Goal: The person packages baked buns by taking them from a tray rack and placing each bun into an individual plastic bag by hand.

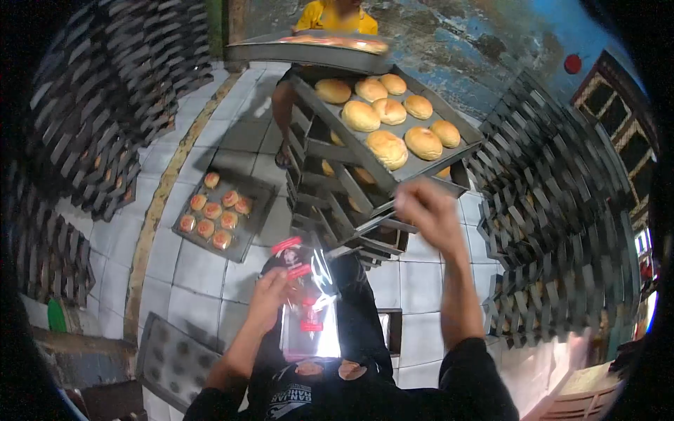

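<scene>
My left hand [270,296] is closed on clear plastic bags [324,298] with red printing, which lie over my lap and catch the light. My right hand [430,214] is raised at the near corner of the top baking tray [460,149]; it is smeared by motion, and I cannot tell whether its fingers touch the tray or hold anything. Several golden round buns [386,149] sit on that tray. It tops a tall stack of dark trays [319,172], with more buns partly showing between the levels.
A person in a yellow shirt [365,22] is behind another loaded tray [260,52]. On the tiled floor at left lies a tray [258,223] of small topped buns. A bare tray [165,354] lies lower left. Stacked trays [554,203] line the right; more stacks [98,91] stand left.
</scene>
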Motion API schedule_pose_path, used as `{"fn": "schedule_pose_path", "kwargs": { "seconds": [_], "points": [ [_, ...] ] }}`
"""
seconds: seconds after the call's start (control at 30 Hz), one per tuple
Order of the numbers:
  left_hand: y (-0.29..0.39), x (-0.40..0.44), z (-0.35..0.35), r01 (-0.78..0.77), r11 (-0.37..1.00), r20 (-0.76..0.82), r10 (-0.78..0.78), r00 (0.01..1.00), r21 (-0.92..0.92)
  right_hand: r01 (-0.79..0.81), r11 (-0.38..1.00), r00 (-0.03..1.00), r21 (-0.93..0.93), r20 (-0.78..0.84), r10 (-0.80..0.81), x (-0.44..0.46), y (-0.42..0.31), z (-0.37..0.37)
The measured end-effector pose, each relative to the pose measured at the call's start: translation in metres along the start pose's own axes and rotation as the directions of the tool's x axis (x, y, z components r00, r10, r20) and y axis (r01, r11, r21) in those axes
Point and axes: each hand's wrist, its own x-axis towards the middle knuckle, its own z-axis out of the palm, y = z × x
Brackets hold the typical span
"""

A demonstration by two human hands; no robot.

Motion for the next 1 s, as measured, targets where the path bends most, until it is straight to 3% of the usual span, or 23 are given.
{"fn": "schedule_pose_path", "kwargs": {
  "seconds": [0.03, 0.07, 0.1, 0.2, 0.27, 0.33, 0.4, 0.5, 0.6, 0.67, 0.73, 0.8, 0.9, 0.93, 1.0],
  "points": [
    [-0.002, 0.000, 0.005, 0.030, 0.997, -0.032, -0.032, 0.999, -0.072, -0.060, 0.989, 0.996, -0.132, -0.079, 0.050, 0.033, -0.016, -0.015],
    [-0.007, 0.000, 0.014, 0.057, 0.988, -0.066, -0.067, 0.996, -0.141, 0.070, 0.979, 0.995, -0.193, -0.053, -0.082, 0.064, -0.007, -0.028],
    [-0.010, 0.001, 0.018, 0.043, 0.995, -0.099, -0.051, 0.994, -0.087, -0.055, 0.969, 0.998, -0.239, 0.026, 0.063, 0.095, 0.009, -0.033],
    [-0.017, 0.003, 0.004, -0.013, 1.000, -0.042, 0.013, 0.999, -0.020, 0.043, 0.739, 0.956, -0.672, 0.242, 0.164, 0.147, 0.048, -0.026],
    [-0.017, 0.003, 0.004, -0.050, 0.996, -0.066, 0.045, 0.997, -0.072, 0.039, 0.741, 0.922, -0.670, 0.309, 0.231, 0.167, 0.087, -0.020],
    [-0.019, -0.004, 0.006, -0.080, 0.985, -0.082, 0.068, 0.994, -0.154, -0.098, 0.830, 0.941, -0.549, 0.220, 0.257, 0.158, 0.064, -0.025],
    [-0.020, -0.003, 0.001, -0.066, 0.984, -0.058, 0.057, 0.997, -0.165, -0.227, 0.866, 0.897, -0.445, 0.250, 0.364, 0.153, 0.044, -0.035],
    [-0.028, 0.002, -0.005, -0.051, 0.987, 0.013, 0.054, 0.998, -0.152, -0.212, 0.976, 0.925, -0.046, 0.314, 0.215, 0.135, 0.069, -0.035],
    [-0.031, 0.009, 0.000, -0.096, 0.982, -0.006, 0.096, 0.995, -0.160, -0.289, 0.953, 0.896, -0.093, 0.324, 0.303, 0.121, 0.040, -0.047],
    [-0.012, 0.019, 0.005, -0.052, 0.964, 0.028, 0.061, 0.998, -0.260, -0.299, 0.952, 0.948, 0.058, 0.133, 0.290, 0.107, 0.009, -0.051],
    [0.018, 0.017, 0.018, -0.034, 0.902, -0.017, 0.030, 0.999, -0.429, -0.135, 0.955, 0.991, 0.263, 0.027, 0.133, 0.081, -0.033, -0.047],
    [0.033, 0.034, 0.021, -0.103, 0.870, -0.089, 0.069, 0.994, -0.483, -0.114, 0.849, 0.992, 0.517, 0.015, 0.124, 0.043, -0.046, -0.019],
    [0.013, 0.087, -0.002, -0.033, 0.824, -0.149, -0.062, 0.987, -0.565, -0.227, 0.838, 0.974, 0.496, 0.116, 0.196, -0.025, -0.050, 0.061],
    [0.004, 0.104, -0.008, -0.029, 0.827, -0.129, -0.053, 0.990, -0.561, -0.169, 0.941, 0.982, 0.295, 0.134, 0.134, -0.048, -0.038, 0.091],
    [-0.009, 0.125, -0.008, -0.011, 0.833, -0.084, -0.042, 0.996, -0.553, 0.138, 0.986, 0.987, 0.091, 0.074, -0.145, -0.084, -0.022, 0.134]
  ]
}}
